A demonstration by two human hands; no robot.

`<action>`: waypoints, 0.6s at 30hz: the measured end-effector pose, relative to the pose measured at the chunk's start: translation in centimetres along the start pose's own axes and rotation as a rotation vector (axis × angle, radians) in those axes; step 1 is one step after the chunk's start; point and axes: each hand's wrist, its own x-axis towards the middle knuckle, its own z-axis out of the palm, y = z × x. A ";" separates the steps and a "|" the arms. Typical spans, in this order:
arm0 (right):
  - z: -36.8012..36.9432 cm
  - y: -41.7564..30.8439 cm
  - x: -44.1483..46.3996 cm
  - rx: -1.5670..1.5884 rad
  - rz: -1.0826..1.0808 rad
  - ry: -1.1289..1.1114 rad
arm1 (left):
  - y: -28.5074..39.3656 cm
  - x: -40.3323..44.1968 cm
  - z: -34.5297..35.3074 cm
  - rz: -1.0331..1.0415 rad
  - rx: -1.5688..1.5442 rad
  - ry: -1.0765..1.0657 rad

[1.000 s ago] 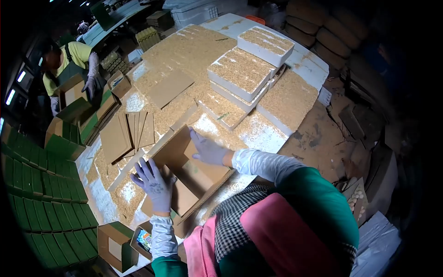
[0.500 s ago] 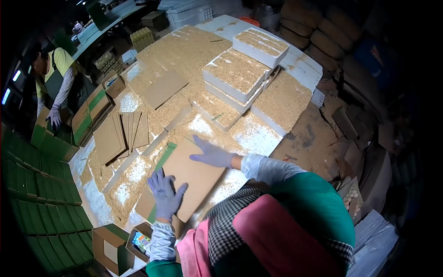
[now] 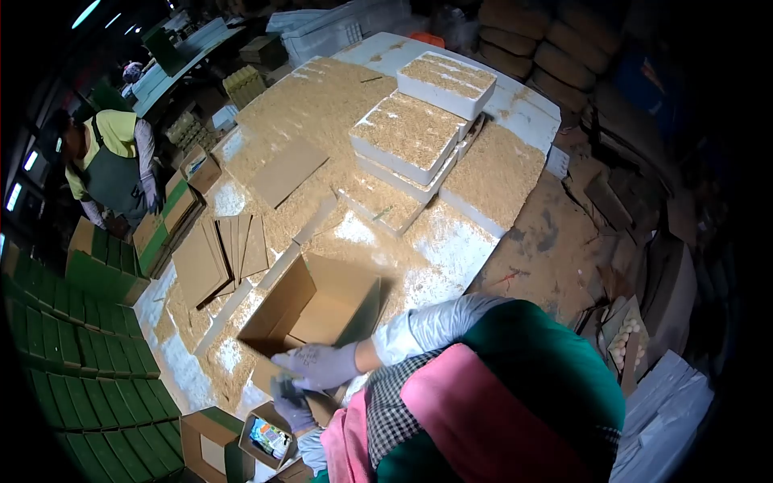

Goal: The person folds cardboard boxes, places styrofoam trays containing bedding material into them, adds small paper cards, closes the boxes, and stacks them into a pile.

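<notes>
Fingers [image 3: 293, 360] of our right hand [image 3: 325, 367] lie along the near side of the open box [image 3: 342, 294] on our tabletop [image 3: 527, 105]; whether they or our left hand [image 3: 293, 405] pinch cardboard, we cannot tell.

We hold our right hand [image 3: 322, 366] at the near side of the box [image 3: 342, 294], fingers pointing left. Our left hand [image 3: 291, 406] is nearer us than the box, fingers partly hidden. Our right arm [image 3: 439, 322] is bent.
</notes>
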 end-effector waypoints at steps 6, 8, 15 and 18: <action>-2.6 3.5 -1.2 -0.154 -0.229 -0.368 | 2.3 -3.4 9.7 0.402 0.997 0.357; -6.6 5.3 -2.9 -0.257 0.044 -0.244 | 2.4 -3.0 10.4 0.425 0.914 0.310; -11.7 13.8 -5.6 -0.437 0.330 -0.071 | 2.8 -1.5 12.7 0.374 0.829 0.422; -14.5 14.6 -7.4 -0.279 0.354 0.097 | 3.3 -2.4 13.2 0.331 0.827 0.410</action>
